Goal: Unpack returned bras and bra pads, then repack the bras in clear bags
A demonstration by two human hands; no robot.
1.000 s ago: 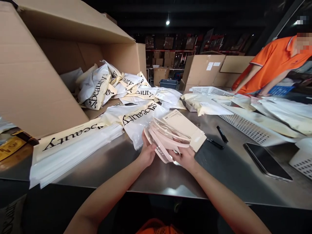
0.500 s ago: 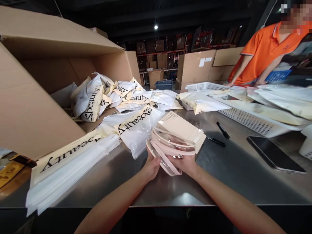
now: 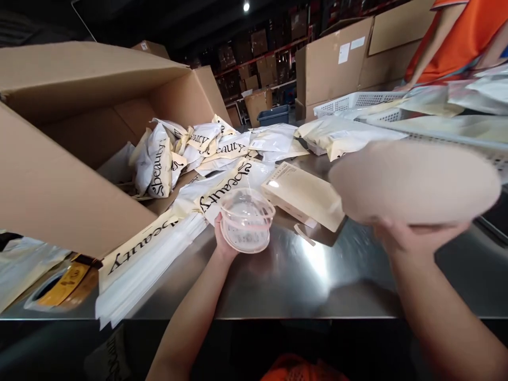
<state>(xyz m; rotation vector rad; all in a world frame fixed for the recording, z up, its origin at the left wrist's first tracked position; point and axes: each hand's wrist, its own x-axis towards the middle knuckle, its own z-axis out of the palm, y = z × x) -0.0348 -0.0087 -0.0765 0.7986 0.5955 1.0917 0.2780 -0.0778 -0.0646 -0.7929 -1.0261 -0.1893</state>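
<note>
My left hand grips a clear round plastic case with pale pink rims by its left side. The case is tilted above the steel table, and I can see through it. My right hand holds up a beige oval piece from below. It looks large and blurred, close to the camera, and what lies on its far side is hidden. Between the two hands, a flat beige carton lies on the table, with a thin curled strip beside its near edge.
A large open cardboard box lies at left with several filled "beauty" bags at its mouth. Flat bags are stacked nearer. White baskets stand at back right, near a person in orange. Yellow tape is far left.
My hands have moved apart from the pink-rimmed cases held together. The right one has gone right and up with the beige oval piece, the left slightly left. The view has shifted.
</note>
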